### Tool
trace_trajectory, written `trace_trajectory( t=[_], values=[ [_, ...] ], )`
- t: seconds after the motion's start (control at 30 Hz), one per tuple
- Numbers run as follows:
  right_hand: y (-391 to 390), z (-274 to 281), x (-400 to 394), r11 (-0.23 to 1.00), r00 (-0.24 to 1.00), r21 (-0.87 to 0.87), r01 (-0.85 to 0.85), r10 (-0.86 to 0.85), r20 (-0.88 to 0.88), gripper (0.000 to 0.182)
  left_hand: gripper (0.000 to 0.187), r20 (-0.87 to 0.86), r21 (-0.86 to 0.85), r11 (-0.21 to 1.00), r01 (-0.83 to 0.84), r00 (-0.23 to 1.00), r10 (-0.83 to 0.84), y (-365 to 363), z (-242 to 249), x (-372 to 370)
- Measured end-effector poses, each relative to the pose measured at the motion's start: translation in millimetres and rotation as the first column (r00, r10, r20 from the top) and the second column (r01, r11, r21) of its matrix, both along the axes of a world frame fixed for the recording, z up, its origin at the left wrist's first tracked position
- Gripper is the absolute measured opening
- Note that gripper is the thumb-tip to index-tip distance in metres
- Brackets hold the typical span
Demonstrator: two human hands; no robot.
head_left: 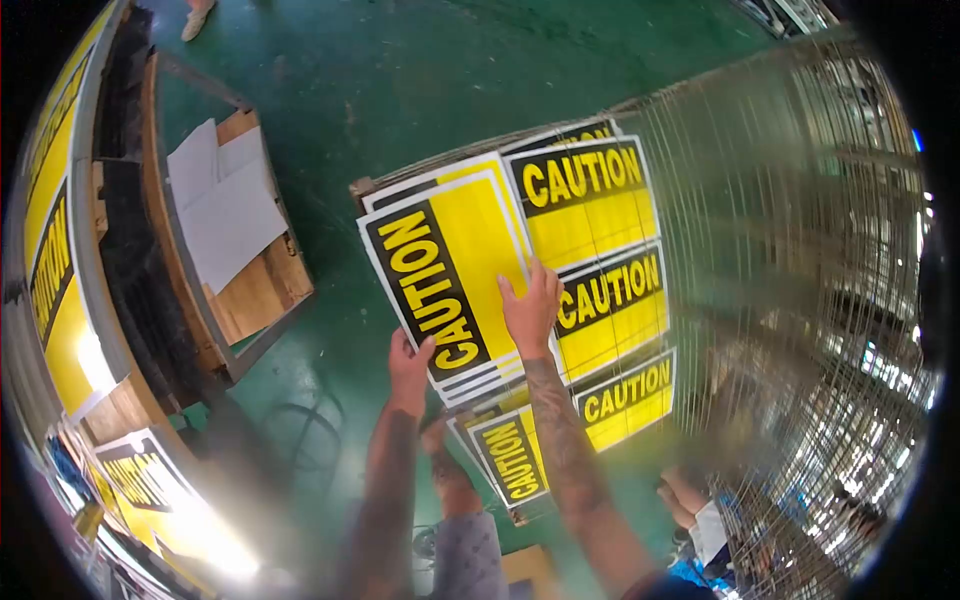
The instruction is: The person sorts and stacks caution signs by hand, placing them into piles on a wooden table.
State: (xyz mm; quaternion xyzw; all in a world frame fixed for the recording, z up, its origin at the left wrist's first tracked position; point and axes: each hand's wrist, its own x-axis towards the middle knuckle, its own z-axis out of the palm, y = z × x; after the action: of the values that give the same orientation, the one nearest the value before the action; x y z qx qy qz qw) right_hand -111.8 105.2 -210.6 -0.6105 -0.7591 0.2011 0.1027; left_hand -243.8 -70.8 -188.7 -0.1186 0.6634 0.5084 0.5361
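Observation:
A yellow and black caution sign (482, 265) with a white border lies over similar sheets on a wire rack shelf, its lettering running up its left side. At its lower left edge, my left hand (407, 372) grips it, thumb and fingers close together. My right hand (533, 308) holds its right edge, with the thumb on the yellow face and the fingertips at the border. More caution signs (590, 240) lie beside it on the right, and another caution sign (628, 392) shows lower down. The sheets beneath are mostly hidden.
Stacked wire shelves (760, 200) of the rack rise along the right, blurred. At the left stands a wooden-topped frame (262, 295) with white paper sheets (225, 210). More printed caution sheets (55, 270) are at the far left. Green floor (400, 60) lies behind; another person's foot (197, 20) shows there.

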Motion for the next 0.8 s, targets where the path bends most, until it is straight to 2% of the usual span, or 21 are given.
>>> trace_trajectory(
  t=[0.03,0.1,0.23,0.3,0.37,0.43,0.53,0.63,0.7,0.73,0.77,0.8],
  values=[
    [0.6,0.8,0.1,1.000,1.000,-0.007,0.004,-0.004,0.008,0.069,0.050,0.006,0.270,0.959,-0.090,0.996,0.092,-2.3,-18.8,1.0],
    [2.9,2.2,-2.2,1.000,1.000,-0.022,-0.004,0.005,0.015,0.068,0.048,0.140,0.396,0.905,-0.156,0.984,0.109,-2.4,-48.7,-7.0],
    [4.2,6.6,2.8,1.000,1.000,-0.012,-0.011,0.011,-0.020,0.071,0.054,0.372,0.373,0.906,-0.200,0.927,0.051,-4.4,-60.0,-22.4],
    [5.8,10.3,3.0,1.000,1.000,-0.031,-0.002,0.002,0.024,0.076,0.059,0.451,0.352,0.918,-0.181,0.892,0.003,-8.9,-63.1,-27.8],
    [4.2,13.3,3.4,0.999,0.999,-0.047,0.012,-0.009,0.048,0.079,0.063,0.475,0.408,0.892,-0.194,0.880,-0.026,-15.8,-62.3,-28.8],
    [0.4,12.8,3.9,0.998,0.998,-0.057,0.023,-0.020,0.054,0.081,0.061,0.547,0.348,0.902,-0.256,0.837,0.026,-27.9,-60.1,-29.2],
    [0.7,12.4,7.4,0.999,1.000,-0.047,-0.002,0.003,0.030,0.082,0.057,0.554,0.345,0.904,-0.252,0.832,0.020,-39.3,-70.5,-26.3],
    [-3.3,17.7,9.1,0.989,0.999,-0.146,0.020,-0.012,0.051,0.076,0.055,0.562,0.305,0.914,-0.268,0.825,0.054,-46.4,-75.7,-22.0],
    [-3.8,20.2,13.6,0.992,1.000,-0.120,0.025,-0.026,0.000,0.066,0.056,0.509,0.316,0.913,-0.257,0.858,0.066,-44.4,-67.4,-18.2],
    [-4.5,21.3,15.4,0.994,0.999,-0.106,0.025,-0.028,-0.030,0.061,0.056,0.493,0.357,0.905,-0.231,0.870,0.028,-39.0,-58.9,-18.7],
    [-7.3,23.1,17.0,0.983,0.986,-0.174,0.052,-0.078,-0.147,0.056,0.057,0.472,0.397,0.894,-0.207,0.882,-0.005,-35.2,-49.4,-19.1],
    [-13.5,28.0,19.4,0.966,0.957,-0.251,0.066,-0.132,-0.257,0.051,0.055,0.368,0.364,0.921,-0.138,0.930,-0.007,-34.1,-32.7,-17.3]
  ],
)
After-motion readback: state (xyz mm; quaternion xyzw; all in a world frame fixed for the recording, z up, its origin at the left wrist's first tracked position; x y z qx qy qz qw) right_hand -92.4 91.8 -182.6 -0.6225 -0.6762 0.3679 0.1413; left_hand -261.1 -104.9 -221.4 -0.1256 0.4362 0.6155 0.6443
